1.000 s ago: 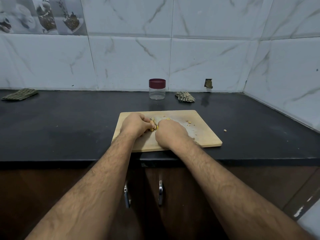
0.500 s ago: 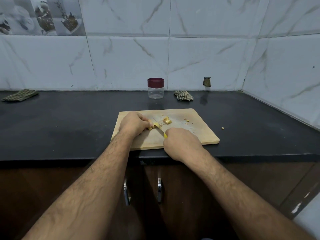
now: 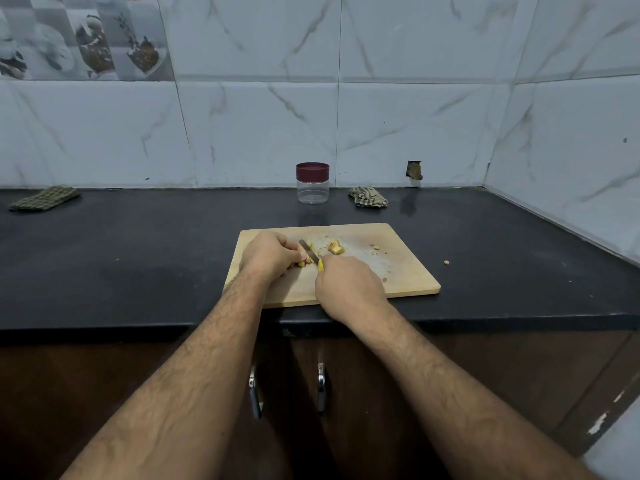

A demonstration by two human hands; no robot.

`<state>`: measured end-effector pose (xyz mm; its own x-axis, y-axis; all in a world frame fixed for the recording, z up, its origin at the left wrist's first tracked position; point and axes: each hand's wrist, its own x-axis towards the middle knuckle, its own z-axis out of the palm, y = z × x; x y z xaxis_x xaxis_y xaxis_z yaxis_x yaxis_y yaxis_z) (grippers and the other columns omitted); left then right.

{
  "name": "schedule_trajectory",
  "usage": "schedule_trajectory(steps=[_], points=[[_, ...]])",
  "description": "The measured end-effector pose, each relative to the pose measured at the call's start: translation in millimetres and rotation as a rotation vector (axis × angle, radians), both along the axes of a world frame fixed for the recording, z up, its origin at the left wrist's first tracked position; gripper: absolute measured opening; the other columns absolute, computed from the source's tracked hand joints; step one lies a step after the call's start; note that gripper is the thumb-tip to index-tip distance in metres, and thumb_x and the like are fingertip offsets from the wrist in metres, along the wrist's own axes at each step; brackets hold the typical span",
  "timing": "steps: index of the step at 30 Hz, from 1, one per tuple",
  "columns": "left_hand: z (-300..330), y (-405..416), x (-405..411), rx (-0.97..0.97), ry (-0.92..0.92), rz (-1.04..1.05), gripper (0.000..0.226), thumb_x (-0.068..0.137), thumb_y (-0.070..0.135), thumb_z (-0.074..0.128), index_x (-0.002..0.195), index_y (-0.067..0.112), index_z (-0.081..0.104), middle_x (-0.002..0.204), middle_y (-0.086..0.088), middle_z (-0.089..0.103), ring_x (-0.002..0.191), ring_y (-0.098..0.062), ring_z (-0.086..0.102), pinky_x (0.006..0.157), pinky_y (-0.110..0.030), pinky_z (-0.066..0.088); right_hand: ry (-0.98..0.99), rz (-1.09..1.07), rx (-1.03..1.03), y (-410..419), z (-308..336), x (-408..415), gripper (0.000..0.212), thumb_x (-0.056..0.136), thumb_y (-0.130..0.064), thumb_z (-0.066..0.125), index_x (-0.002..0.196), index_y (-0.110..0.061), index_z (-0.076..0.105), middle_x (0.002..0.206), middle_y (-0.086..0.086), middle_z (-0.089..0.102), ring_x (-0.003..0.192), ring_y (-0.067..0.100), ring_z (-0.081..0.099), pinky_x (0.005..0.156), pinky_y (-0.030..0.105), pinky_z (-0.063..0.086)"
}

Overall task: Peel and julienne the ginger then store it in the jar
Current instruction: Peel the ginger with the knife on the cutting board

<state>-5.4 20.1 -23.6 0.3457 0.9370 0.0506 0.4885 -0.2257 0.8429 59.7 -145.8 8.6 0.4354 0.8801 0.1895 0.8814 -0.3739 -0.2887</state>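
Here no label or writing shows on anything. On the pale wooden cutting board (image 3: 398, 271), a flat rectangle with rounded corners, the left hand (image 3: 268, 256) curls its fingers down onto a knobbly yellow ginger piece (image 3: 306, 259). The right hand (image 3: 348, 284) is closed round the yellow handle of a small knife (image 3: 310, 252), its narrow metal blade lying against that ginger. Another ginger chunk (image 3: 336, 247) lies just beside. The clear round jar (image 3: 312, 183), maroon lid on, stands behind on the glossy black counter (image 3: 138, 258)
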Motion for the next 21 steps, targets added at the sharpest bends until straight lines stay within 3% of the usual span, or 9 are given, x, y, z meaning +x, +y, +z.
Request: schedule_trajectory(steps=[6, 11, 21], points=[[0.6, -0.8, -0.5, 0.004, 0.006, -0.001, 0.006, 0.076, 0.025, 0.083, 0.073, 0.024, 0.078, 0.070, 0.006, 0.074, 0.060, -0.011, 0.060, 0.078, -0.037, 0.059, -0.027, -0.002, -0.002, 3.8, -0.4, -1.4, 0.026, 0.100, -0.016, 0.040, 0.119, -0.015, 0.058, 0.111, 0.006, 0.062, 0.093, 0.023, 0.053, 0.070, 0.032, 0.036], [2.4, -1.9, 0.1, 0.005, 0.016, 0.013, 0.009, 0.078, 0.025, 0.082, 0.070, 0.024, 0.077, 0.064, 0.009, 0.071, 0.057, -0.010, 0.057, 0.074, -0.032, 0.058, -0.048, -0.006, -0.010, 4.4, 0.8, -4.9, 0.027, 0.100, -0.015, 0.041, 0.121, -0.015, 0.057, 0.114, 0.005, 0.062, 0.105, 0.025, 0.058, 0.071, 0.032, 0.036], [3.0, -1.9, 0.1, 0.003, 0.014, 0.013, 0.009, 0.078, 0.026, 0.083, 0.073, 0.023, 0.076, 0.066, 0.007, 0.071, 0.056, -0.011, 0.057, 0.073, -0.033, 0.058, -0.053, -0.007, -0.026, 5.1, 1.6, -3.9, 0.027, 0.100, -0.015, 0.041, 0.122, -0.016, 0.056, 0.114, 0.005, 0.062, 0.105, 0.025, 0.058, 0.071, 0.032, 0.037]])
